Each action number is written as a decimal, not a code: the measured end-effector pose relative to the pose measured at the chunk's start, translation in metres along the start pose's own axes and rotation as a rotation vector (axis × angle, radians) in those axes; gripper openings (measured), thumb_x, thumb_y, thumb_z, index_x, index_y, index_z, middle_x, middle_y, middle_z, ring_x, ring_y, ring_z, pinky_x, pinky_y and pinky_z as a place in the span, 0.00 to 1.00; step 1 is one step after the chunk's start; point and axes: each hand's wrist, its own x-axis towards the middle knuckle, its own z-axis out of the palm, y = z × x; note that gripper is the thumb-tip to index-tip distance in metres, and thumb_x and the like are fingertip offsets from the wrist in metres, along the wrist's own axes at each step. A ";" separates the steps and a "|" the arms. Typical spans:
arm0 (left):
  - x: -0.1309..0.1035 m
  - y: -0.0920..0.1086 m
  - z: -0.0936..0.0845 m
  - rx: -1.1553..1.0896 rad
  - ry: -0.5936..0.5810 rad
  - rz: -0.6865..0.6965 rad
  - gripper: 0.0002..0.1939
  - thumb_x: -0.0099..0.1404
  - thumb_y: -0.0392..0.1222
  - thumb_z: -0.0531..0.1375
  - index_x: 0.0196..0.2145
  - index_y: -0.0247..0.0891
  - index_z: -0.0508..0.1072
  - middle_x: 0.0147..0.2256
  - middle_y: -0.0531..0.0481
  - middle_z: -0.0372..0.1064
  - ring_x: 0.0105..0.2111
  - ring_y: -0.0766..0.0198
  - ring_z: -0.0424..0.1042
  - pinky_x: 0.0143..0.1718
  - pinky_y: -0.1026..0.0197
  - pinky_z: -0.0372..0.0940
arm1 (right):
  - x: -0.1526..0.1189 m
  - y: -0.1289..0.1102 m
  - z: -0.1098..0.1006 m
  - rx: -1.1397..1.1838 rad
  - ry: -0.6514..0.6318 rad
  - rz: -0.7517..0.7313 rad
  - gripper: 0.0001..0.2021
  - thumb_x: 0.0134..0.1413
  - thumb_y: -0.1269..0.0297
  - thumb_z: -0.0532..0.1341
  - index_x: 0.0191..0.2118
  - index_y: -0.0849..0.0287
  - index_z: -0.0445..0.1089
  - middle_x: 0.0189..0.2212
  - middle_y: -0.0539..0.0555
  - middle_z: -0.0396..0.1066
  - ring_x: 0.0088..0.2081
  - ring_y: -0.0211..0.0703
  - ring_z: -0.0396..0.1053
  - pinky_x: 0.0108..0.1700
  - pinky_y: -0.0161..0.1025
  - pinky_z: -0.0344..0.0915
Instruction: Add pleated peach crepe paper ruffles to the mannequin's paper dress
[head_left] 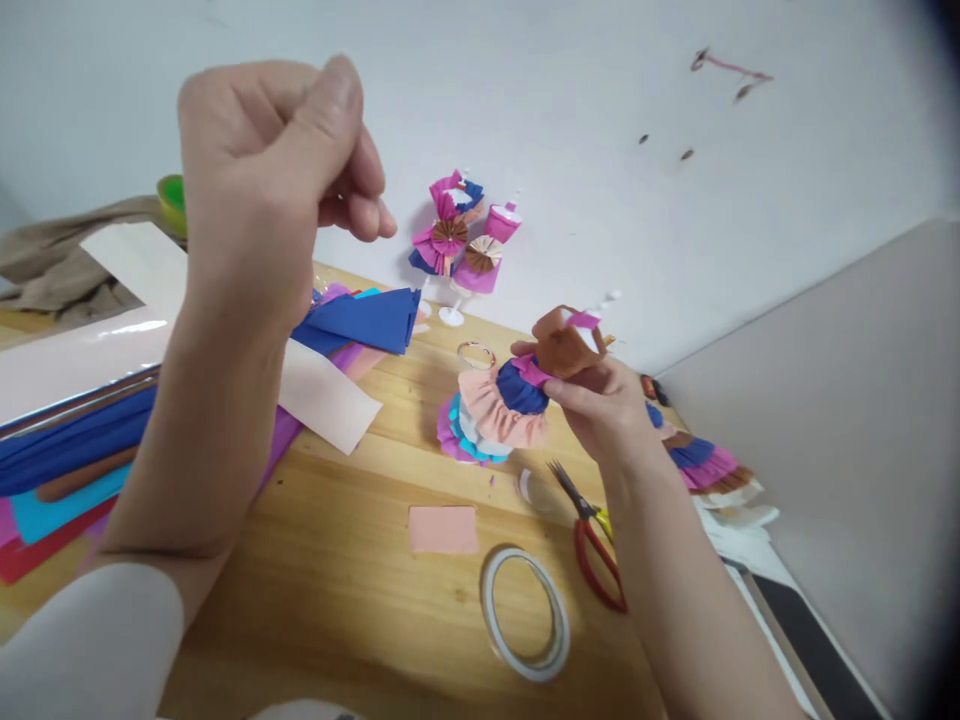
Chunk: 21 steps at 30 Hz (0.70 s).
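Note:
My right hand (600, 400) grips a miniature dress form (525, 385) at its waist and tilts it above the table. Layers of crepe paper in peach, blue, white, turquoise and purple make up its skirt, and a brown paper band wraps its chest. Raised at the upper left, my left hand (289, 150) is closed, thumb pressed against the curled fingers; whatever they may hold is hidden. Beneath the dress form lie a small pink paper rectangle (443, 529), a roll of white tape (490, 605) and red-handled scissors (598, 560), partly covered by my right forearm.
Two dressed miniature forms (448, 235) (484, 260) stand against the wall. Folded blue paper (367, 320) and coloured sheets (75, 430) cover the table's left side. Another ruffled paper skirt (709, 465) lies at the right, beside the wall. A clear tape ring (477, 354) sits behind the held form.

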 end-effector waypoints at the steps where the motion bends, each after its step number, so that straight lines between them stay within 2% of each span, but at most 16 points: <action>1: -0.001 0.003 0.001 0.009 -0.030 -0.025 0.17 0.70 0.34 0.56 0.22 0.34 0.71 0.17 0.55 0.62 0.17 0.71 0.67 0.19 0.64 0.62 | 0.004 0.000 0.001 -0.014 0.010 -0.004 0.21 0.35 0.57 0.77 0.40 0.54 0.77 0.39 0.54 0.78 0.43 0.53 0.75 0.47 0.51 0.71; 5: -0.004 0.001 0.008 0.123 -0.180 -0.223 0.17 0.69 0.40 0.56 0.22 0.35 0.73 0.19 0.54 0.67 0.20 0.70 0.69 0.23 0.63 0.64 | 0.018 0.006 0.006 -0.033 0.080 0.010 0.24 0.30 0.56 0.78 0.37 0.55 0.75 0.33 0.51 0.76 0.35 0.48 0.75 0.39 0.47 0.73; 8: -0.011 -0.020 0.021 0.224 -0.415 -0.312 0.15 0.66 0.43 0.59 0.23 0.35 0.74 0.22 0.52 0.72 0.25 0.66 0.72 0.30 0.60 0.67 | 0.028 0.011 0.012 -0.023 0.087 0.054 0.25 0.29 0.54 0.77 0.36 0.57 0.73 0.30 0.51 0.75 0.32 0.46 0.74 0.38 0.45 0.73; 10: -0.020 -0.040 0.032 0.228 -0.606 -0.364 0.11 0.61 0.46 0.62 0.33 0.34 0.78 0.32 0.47 0.77 0.34 0.60 0.75 0.37 0.57 0.69 | 0.034 0.013 0.018 -0.023 0.121 0.032 0.24 0.28 0.55 0.77 0.34 0.57 0.71 0.28 0.49 0.73 0.30 0.43 0.72 0.35 0.43 0.71; 12: -0.032 -0.062 0.044 0.137 -0.696 -0.467 0.25 0.54 0.48 0.67 0.48 0.35 0.74 0.48 0.42 0.75 0.46 0.53 0.74 0.45 0.55 0.69 | 0.040 0.013 0.023 -0.043 0.151 -0.012 0.24 0.28 0.56 0.77 0.33 0.57 0.69 0.27 0.47 0.72 0.28 0.40 0.69 0.34 0.40 0.70; 14: -0.044 -0.081 0.054 -0.001 -0.799 -0.484 0.29 0.53 0.48 0.67 0.52 0.37 0.72 0.52 0.41 0.72 0.51 0.52 0.71 0.49 0.55 0.67 | 0.043 0.012 0.027 -0.079 0.140 -0.050 0.23 0.30 0.59 0.76 0.34 0.57 0.69 0.29 0.47 0.73 0.30 0.40 0.69 0.35 0.39 0.69; 16: -0.054 -0.095 0.061 -0.102 -0.914 -0.498 0.25 0.54 0.47 0.66 0.49 0.36 0.73 0.46 0.43 0.75 0.45 0.55 0.74 0.43 0.58 0.68 | 0.046 0.010 0.030 -0.121 0.104 -0.076 0.22 0.32 0.60 0.75 0.36 0.58 0.69 0.31 0.48 0.74 0.33 0.41 0.70 0.38 0.40 0.69; 18: -0.060 -0.103 0.064 -0.089 -1.005 -0.521 0.19 0.53 0.48 0.65 0.41 0.35 0.75 0.35 0.47 0.75 0.34 0.60 0.74 0.33 0.62 0.67 | 0.046 0.009 0.031 -0.168 0.082 -0.102 0.23 0.33 0.59 0.75 0.36 0.58 0.68 0.32 0.49 0.74 0.34 0.42 0.70 0.39 0.41 0.69; 21: -0.063 -0.105 0.064 0.027 -1.017 -0.524 0.14 0.53 0.50 0.65 0.30 0.34 0.74 0.24 0.53 0.69 0.24 0.65 0.67 0.25 0.64 0.59 | 0.046 0.011 0.029 -0.227 0.083 -0.113 0.24 0.32 0.54 0.75 0.36 0.57 0.67 0.32 0.50 0.74 0.35 0.43 0.70 0.39 0.42 0.69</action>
